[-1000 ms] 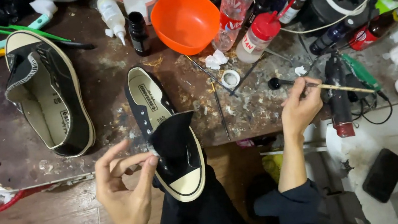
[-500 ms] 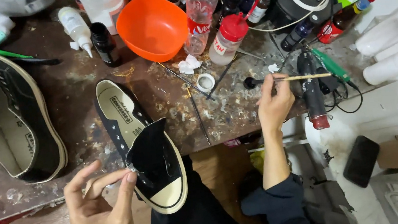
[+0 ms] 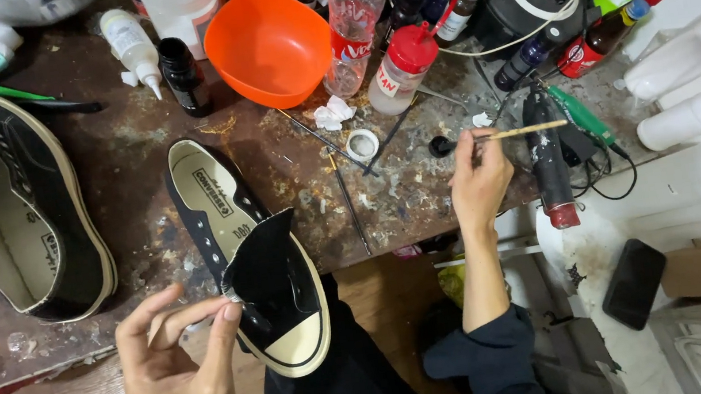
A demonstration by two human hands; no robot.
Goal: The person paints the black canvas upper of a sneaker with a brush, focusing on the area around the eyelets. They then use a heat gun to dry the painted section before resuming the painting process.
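Hands apart: left hand (image 3: 177, 370) pinches shoe (image 3: 253, 258); right hand (image 3: 478, 181) holds brush (image 3: 521, 131).

Left sneaker (image 3: 9, 212) cut off

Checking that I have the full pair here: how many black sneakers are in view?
2: one black sneaker lies on the table's left side; the other sneaker overhangs the table edge, tongue pinched by the left hand. None seem hidden.
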